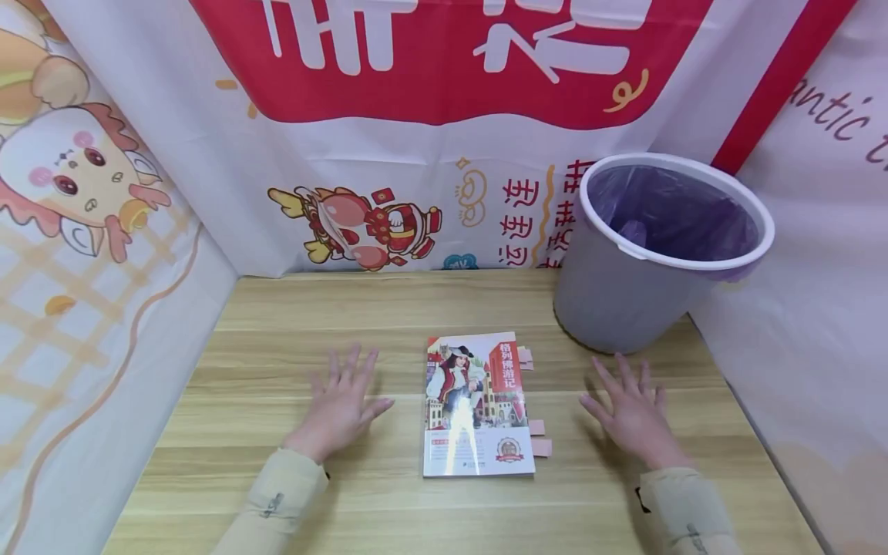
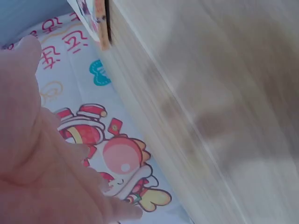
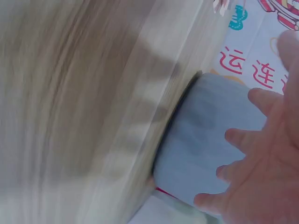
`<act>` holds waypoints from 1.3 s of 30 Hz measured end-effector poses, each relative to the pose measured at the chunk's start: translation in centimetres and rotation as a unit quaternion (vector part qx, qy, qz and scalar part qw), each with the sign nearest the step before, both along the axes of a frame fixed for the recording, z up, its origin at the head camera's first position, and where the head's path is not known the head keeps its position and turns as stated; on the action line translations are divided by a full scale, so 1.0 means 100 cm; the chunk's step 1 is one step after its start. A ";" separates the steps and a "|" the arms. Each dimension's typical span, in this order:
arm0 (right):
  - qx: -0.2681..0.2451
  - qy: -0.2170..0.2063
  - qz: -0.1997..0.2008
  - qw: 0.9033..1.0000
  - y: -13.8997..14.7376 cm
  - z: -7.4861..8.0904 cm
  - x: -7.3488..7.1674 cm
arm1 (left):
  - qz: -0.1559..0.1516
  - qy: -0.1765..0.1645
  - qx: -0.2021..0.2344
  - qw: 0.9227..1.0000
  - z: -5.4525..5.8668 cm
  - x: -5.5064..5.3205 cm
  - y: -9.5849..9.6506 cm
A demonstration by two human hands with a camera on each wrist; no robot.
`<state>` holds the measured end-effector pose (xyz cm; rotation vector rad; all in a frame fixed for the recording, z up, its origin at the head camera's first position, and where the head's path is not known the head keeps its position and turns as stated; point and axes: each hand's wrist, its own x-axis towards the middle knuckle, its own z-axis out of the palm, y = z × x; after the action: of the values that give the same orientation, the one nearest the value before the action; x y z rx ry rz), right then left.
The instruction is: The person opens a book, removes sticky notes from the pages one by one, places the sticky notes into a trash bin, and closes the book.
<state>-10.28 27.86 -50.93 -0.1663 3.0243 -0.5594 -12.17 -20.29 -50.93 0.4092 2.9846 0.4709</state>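
Observation:
A paperback book (image 1: 479,405) with an illustrated cover and pale pink page tabs (image 1: 541,447) along its right side lies flat on the wooden table. To its left is my left hand (image 1: 340,408), palm down with the fingers spread and nothing held. On the book's other side my right hand (image 1: 631,416) is also spread and holds nothing, its fingertips pointing toward the grey trash bin (image 1: 617,285). The right wrist view shows the fingers (image 3: 243,140) in front of the bin's side. A corner of the book (image 2: 100,23) shows at the top of the left wrist view.
The bin stands upright at the table's back right and has a dark purple liner (image 1: 680,216) inside a white rim. Printed cloth (image 1: 416,146) hangs along the back, with more cloth walls at the left (image 1: 83,308) and right (image 1: 798,308).

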 end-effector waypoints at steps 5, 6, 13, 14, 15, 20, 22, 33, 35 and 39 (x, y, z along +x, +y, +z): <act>-0.050 0.067 -0.012 0.996 -0.008 -0.006 0.006 | -0.015 -0.001 0.048 0.999 0.003 0.010 0.018; -0.064 0.085 -0.017 0.994 -0.011 -0.008 0.008 | -0.014 -0.002 0.060 0.998 0.003 0.013 0.023; -0.193 0.137 -0.082 0.968 -0.038 -0.018 0.026 | 0.060 -0.060 0.183 0.979 0.000 0.027 0.051; -0.206 0.130 -0.095 0.965 -0.042 -0.019 0.028 | 0.074 -0.074 0.203 0.973 0.000 0.029 0.054; -0.217 0.115 -0.109 0.963 -0.047 -0.018 0.031 | 0.086 -0.087 0.220 0.968 -0.001 0.031 0.057; -0.262 0.032 -0.143 0.954 -0.069 -0.020 0.040 | 0.105 -0.120 0.267 0.950 -0.011 0.038 0.068; -0.279 0.012 -0.146 0.949 -0.076 -0.022 0.043 | 0.102 -0.127 0.272 0.949 -0.017 0.041 0.071; -0.282 -0.053 -0.148 0.946 -0.105 -0.032 0.050 | 0.113 -0.163 0.289 0.937 -0.029 0.049 0.085; -0.273 -0.050 -0.145 0.950 -0.109 -0.034 0.051 | 0.107 -0.158 0.280 0.941 -0.030 0.050 0.088; -0.264 -0.027 -0.133 0.955 -0.117 -0.035 0.052 | 0.104 -0.137 0.264 0.949 -0.031 0.051 0.092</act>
<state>-5.09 16.17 -54.45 0.2361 2.7825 -1.3608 -7.06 -11.04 -54.07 0.0488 2.6043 1.2452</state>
